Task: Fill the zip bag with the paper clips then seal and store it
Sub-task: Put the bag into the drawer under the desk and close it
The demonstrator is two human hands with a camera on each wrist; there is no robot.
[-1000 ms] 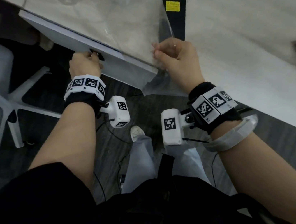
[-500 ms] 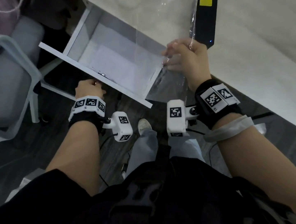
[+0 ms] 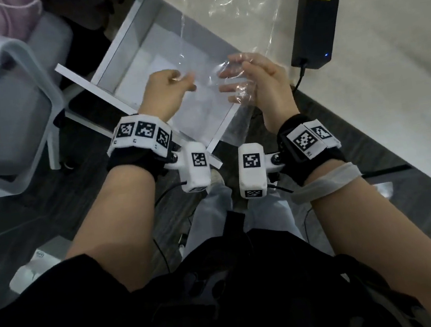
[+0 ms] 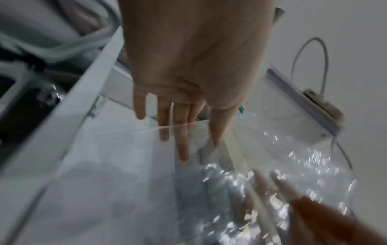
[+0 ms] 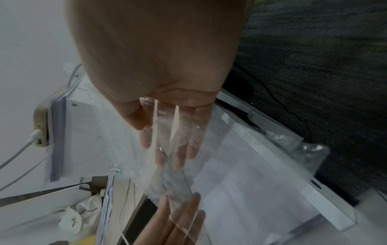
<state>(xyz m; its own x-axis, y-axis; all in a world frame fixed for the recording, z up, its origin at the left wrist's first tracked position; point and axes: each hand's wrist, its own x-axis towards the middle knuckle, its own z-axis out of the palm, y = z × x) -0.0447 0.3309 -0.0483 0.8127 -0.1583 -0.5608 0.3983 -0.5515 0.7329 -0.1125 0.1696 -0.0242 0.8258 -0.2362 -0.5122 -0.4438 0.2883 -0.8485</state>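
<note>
Spanning the gap between both hands, the clear zip bag (image 3: 208, 87) is held flat over the open white drawer (image 3: 142, 71). Left hand (image 3: 165, 93) and right hand (image 3: 261, 83) are kept with fingers nearly straight against the film. Paper clips cannot be made out.
</note>
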